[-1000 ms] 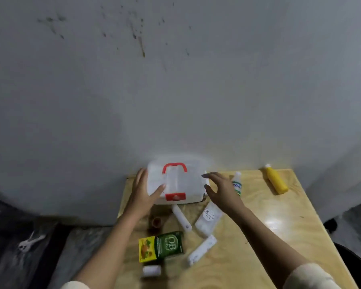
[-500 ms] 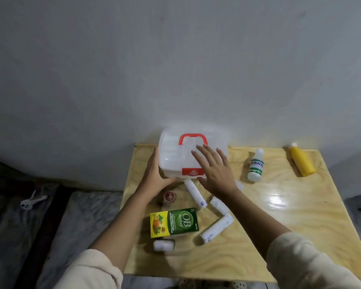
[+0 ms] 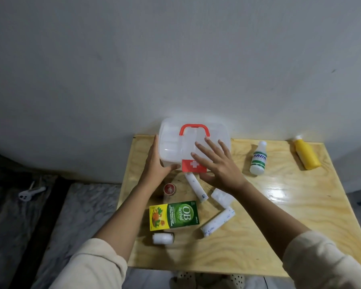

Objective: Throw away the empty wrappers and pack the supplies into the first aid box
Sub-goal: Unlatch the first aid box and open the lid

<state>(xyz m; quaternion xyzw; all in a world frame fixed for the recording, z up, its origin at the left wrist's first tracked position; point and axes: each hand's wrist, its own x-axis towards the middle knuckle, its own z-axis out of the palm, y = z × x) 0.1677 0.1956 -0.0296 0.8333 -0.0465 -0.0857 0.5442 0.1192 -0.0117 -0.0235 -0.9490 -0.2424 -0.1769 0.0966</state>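
Clearly, I should start at the left: my left hand is spread flat against the left wall of the first aid box, thumb hooked under its front edge, bracing rather than gripping. The box sits closed at the twelve o'clock edge of the bench, against the wall, its red handle folded flat on the lid and a red latch with a white cross on the front. I judge it light, stiff, slick translucent plastic; it would slide if pushed, so hold one wall while working the latch.

At six o'clock from the box lie a small red-lidded jar, a green and yellow OB herbal carton and a short gauze roll. The carton looks rigid and easy to take by its long edges.

My right hand rests open, fingers fanned over the lid beside the latch, pinching nothing. Under and below it are three wrapped bandage rolls, soft, light and apt to roll; I would pinch them mid-length.

Toward three o'clock stands a white bottle with a green label, and farthest right a yellow bottle lies on its side. Both look smooth; grasp round the body.
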